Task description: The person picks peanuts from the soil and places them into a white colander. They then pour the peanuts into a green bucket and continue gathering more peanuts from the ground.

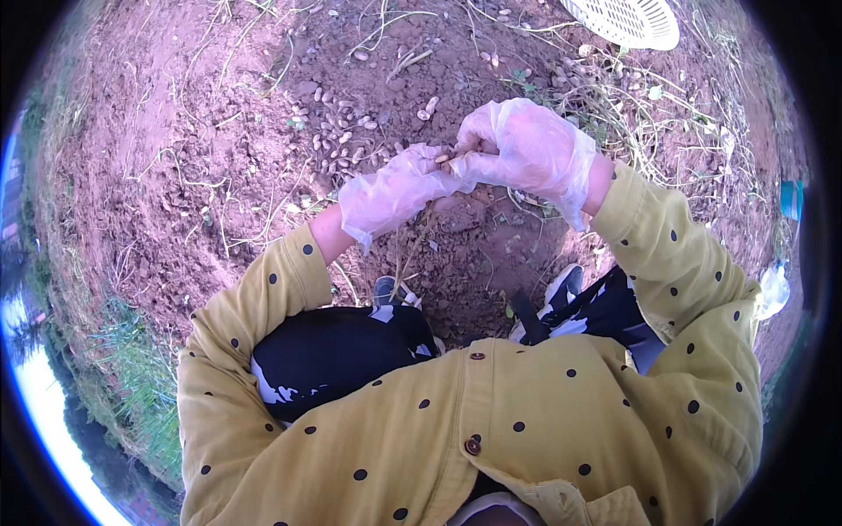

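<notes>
Both my hands wear thin clear plastic gloves and meet low over the soil. My left hand is closed around a peanut plant, whose thin dry stems hang below it towards my shoe. A tan peanut shows where the fingertips of both hands come together. My right hand is curled, with thumb and fingers pinched at that peanut; what else lies inside its fingers is hidden. Just beyond my left hand, loose peanuts are scattered in a pile on the ground.
A white slotted plastic basket stands at the far right. Pulled peanut vines lie right of my right hand, with more peanuts among them. My shoes rest on the soil near my knees. Green grass grows at the left.
</notes>
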Demonstrator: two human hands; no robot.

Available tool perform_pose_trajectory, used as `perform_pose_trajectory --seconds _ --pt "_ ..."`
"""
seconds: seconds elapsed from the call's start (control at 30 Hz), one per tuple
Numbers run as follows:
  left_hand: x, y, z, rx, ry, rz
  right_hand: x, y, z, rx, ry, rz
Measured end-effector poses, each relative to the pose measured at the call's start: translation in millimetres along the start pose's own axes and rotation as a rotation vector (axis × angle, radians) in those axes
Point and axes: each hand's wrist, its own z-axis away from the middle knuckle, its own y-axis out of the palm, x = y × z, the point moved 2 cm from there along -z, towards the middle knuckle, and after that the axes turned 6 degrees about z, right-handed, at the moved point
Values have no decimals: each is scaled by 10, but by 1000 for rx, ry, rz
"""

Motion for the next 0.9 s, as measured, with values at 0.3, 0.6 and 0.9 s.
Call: perform_pose_trajectory --seconds 0.3,0.6,0.9 --pt "-82 5 60 -357 -285 574 -258 319 15 -2 363 -1420" --pt "108 -90 55 -278 -150 670 -428 70 97 -108 345 -1338" --pt "91 -87 40 -319 -186 671 -167 364 -7 -2 96 -771"
